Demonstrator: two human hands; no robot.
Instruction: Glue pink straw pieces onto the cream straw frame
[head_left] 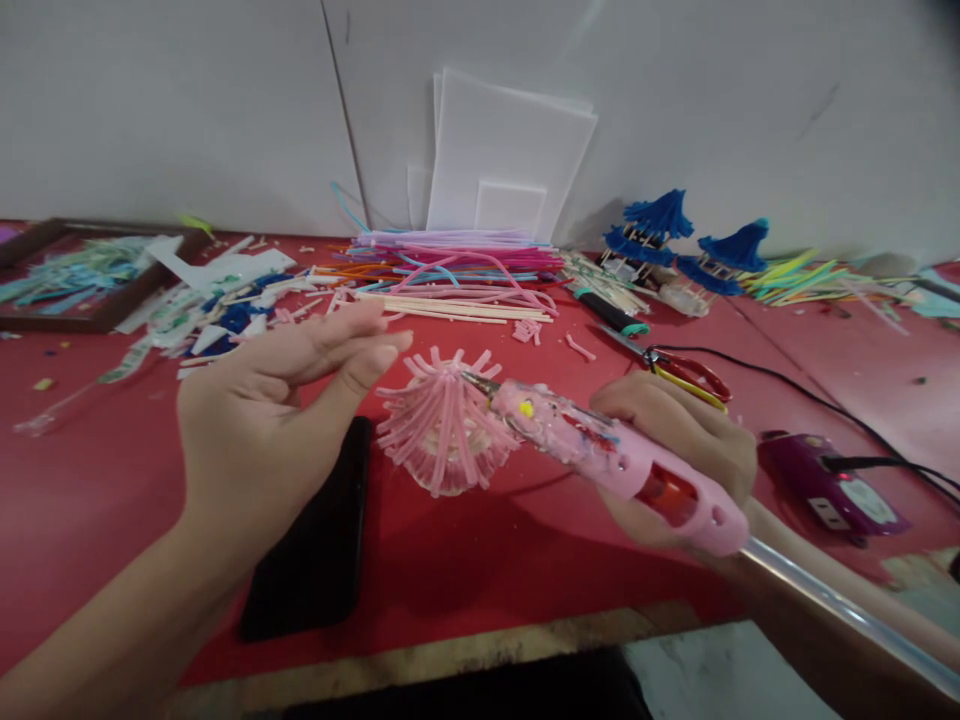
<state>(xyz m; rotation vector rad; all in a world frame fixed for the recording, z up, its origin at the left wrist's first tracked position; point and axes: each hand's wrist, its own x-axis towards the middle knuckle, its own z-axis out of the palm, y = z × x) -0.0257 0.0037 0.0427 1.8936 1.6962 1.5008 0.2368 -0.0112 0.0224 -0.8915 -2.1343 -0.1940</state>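
In the middle of the red table stands a small cone-shaped roof of pink fuzzy stems (450, 420), its strips fanning down from the top over a pale, clear-looking base. My right hand (675, 440) grips a pink hot glue gun (585, 440) with a clear glue stick (832, 580) out of its back end. The gun's metal nozzle is at the roof's top, just right of the peak. Just left of the roof is my left hand (277, 400), fingers stretched out and thumb a little below them, with nothing visible in it.
A black phone (315, 550) lies beneath my left hand. Behind are bundled coloured stems (457, 255), wooden sticks (450, 308), scissors (686, 380), a green-black handled tool (611, 312) and blue roofed models (649, 230). A purple power box (832, 485) with cables sits right; a brown frame (97, 320) left.
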